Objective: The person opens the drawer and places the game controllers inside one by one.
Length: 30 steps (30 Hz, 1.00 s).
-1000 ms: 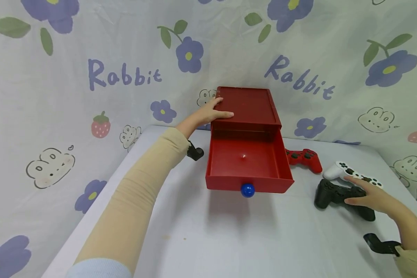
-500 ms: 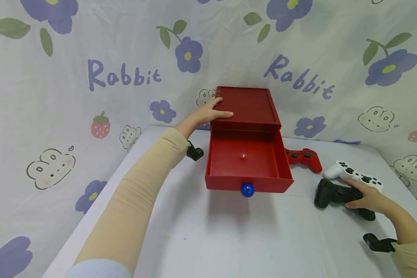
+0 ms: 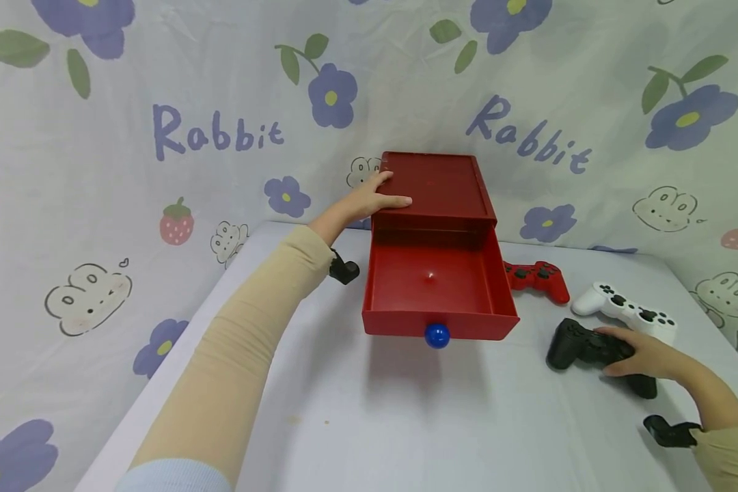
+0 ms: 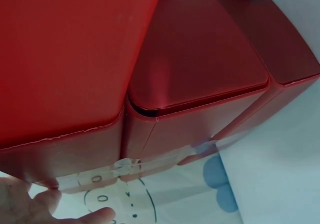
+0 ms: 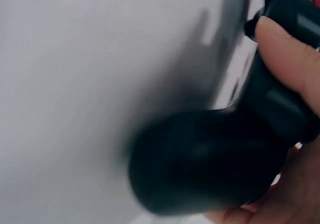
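And there it goes: the matte black plastic game controller (image 3: 581, 343) has slid a touch left and its right-hand grip has dipped since half a second ago, the right hand (image 3: 648, 355) travelling with it! One controller in that hand, its fingers grasping it firmly, thumb across the body in the right wrist view; whether it has cleared the counter (image 3: 320, 424) I cannot tell.

Three controllers in all now. The black one is nearest the wearer; just behind it lies one glossy white plastic controller (image 3: 627, 311), and farther left, one bright red plastic controller (image 3: 546, 279), its left end hidden by the drawer.

Over to the left hand (image 3: 365, 199), holding its spot: fingers spread and loose, resting on the top left edge of the one dark red plastic box (image 3: 436, 184). One bright red plastic drawer (image 3: 400, 322) stands pulled out at the front, with one round blue knob (image 3: 437, 335) on its face.

Two beige sleeves, one per arm, and two black wrist pieces, one at each cuff. Behind it all, one white floral cloth (image 3: 221, 68) carrying two purple "Rabbit" words!
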{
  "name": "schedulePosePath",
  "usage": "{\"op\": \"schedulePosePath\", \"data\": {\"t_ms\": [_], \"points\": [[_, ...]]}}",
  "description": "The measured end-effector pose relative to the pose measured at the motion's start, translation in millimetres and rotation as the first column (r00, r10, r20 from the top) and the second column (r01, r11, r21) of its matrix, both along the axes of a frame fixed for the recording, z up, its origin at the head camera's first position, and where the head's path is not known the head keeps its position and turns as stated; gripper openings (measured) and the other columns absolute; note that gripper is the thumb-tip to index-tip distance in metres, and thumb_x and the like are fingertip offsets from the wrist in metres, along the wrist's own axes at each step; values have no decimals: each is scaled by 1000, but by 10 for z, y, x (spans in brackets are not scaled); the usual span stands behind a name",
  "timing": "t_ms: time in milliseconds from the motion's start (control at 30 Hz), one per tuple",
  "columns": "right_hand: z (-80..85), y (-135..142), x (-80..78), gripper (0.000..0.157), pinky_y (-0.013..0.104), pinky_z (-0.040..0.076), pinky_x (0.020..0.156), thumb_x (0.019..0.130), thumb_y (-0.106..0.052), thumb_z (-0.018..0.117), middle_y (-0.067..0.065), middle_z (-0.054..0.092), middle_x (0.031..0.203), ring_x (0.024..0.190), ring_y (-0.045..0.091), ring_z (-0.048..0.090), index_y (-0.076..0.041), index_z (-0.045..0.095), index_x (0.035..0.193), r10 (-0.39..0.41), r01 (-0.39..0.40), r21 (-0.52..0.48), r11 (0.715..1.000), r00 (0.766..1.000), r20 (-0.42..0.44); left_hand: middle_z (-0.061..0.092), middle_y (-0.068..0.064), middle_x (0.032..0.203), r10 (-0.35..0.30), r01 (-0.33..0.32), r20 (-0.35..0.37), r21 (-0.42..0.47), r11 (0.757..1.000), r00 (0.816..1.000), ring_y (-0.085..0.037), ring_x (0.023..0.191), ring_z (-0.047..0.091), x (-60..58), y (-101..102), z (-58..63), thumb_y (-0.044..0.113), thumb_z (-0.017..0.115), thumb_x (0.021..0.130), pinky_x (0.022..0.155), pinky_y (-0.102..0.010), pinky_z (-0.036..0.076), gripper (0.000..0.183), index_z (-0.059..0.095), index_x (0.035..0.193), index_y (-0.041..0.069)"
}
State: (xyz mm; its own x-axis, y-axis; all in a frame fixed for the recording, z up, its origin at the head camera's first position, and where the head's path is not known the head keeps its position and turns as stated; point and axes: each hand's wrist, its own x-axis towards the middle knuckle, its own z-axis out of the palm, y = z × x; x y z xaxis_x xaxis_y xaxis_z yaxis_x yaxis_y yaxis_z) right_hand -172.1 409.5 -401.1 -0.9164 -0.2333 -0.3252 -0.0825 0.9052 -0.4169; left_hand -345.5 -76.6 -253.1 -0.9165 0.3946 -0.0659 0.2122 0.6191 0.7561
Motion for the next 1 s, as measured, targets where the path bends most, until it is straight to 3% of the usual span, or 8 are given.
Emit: {"op": "schedulePosePath", "data": {"t_ms": [200,467,667,900,1000], "points": [[-28,-40,1,73,60,43,72,74,-33,73,35,46,120,99,45,49,4,41,128,44,-42,29,999,997,-66,2,-1,154,2,-2,-3,9,1000,1000,-20,139,9,-3,-8,-1,46,59,82,110,-45,17,82,16,148,22],[-38,-93,29,66,58,44,69,76,-40,71,29,52,114,93,41,53,-1,45,124,33,-22,65,998,985,-169,0,-1,155,-2,2,3,-4,1000,1000,-20,140,6,-9,-3,-8,46,58,83,111,-45,15,81,15,148,23],[-23,-112,61,62,56,45,65,78,-45,67,30,55,112,89,41,57,-4,48,120,47,-7,141,990,959,-281,-1,-1,155,5,-5,4,4,1000,1000,-20,140,5,-5,-2,-14,47,59,82,111,-46,15,82,16,148,23],[42,-150,99,57,51,45,61,79,-42,66,30,57,110,84,38,58,-6,49,120,21,36,137,990,920,-392,-1,-1,154,8,-8,6,21,1000,1000,-20,140,4,-6,2,-24,46,59,83,110,-45,16,81,17,147,23],[105,-160,122,58,51,45,60,79,-43,65,31,57,108,83,40,58,-6,48,121,12,51,148,988,916,-401,-1,-1,154,9,-9,7,24,1000,1000,-20,140,5,-9,9,-28,46,59,83,111,-45,16,81,17,147,23]]}}
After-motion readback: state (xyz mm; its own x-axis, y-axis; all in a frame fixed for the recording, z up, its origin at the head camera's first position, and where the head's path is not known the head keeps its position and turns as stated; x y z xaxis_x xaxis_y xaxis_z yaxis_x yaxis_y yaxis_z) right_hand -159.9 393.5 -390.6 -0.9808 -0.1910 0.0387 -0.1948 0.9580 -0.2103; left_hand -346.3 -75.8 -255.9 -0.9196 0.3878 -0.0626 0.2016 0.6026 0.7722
